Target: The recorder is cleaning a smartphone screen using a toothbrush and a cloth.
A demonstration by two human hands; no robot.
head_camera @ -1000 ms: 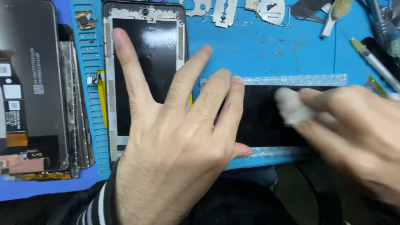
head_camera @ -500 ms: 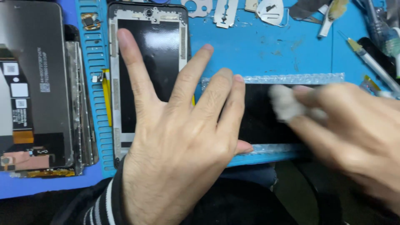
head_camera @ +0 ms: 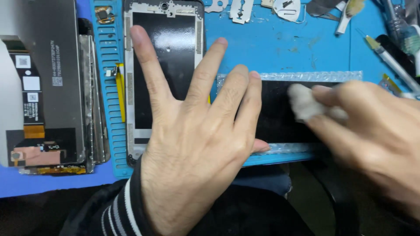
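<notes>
Hands: two; left hand (head_camera: pixel 197 144) splayed flat, fingers released, pinning one black screen (head_camera: pixel 275 113) on the blue mat (head_camera: pixel 280 43); right hand (head_camera: pixel 372 140) pinches one grey wad (head_camera: pixel 304 102) against it; one frame (head_camera: pixel 164 52) beside; two blades (head_camera: pixel 227 6) above.

The left hand (head_camera: pixel 197 131) lies flat with fingers spread, pressing the end of a black screen panel (head_camera: pixel 275 113) onto the blue mat (head_camera: pixel 284 48). The right hand (head_camera: pixel 372 135) pinches a grey wad (head_camera: pixel 304 102) against the panel. A phone frame (head_camera: pixel 164 43) lies just beside it.
</notes>
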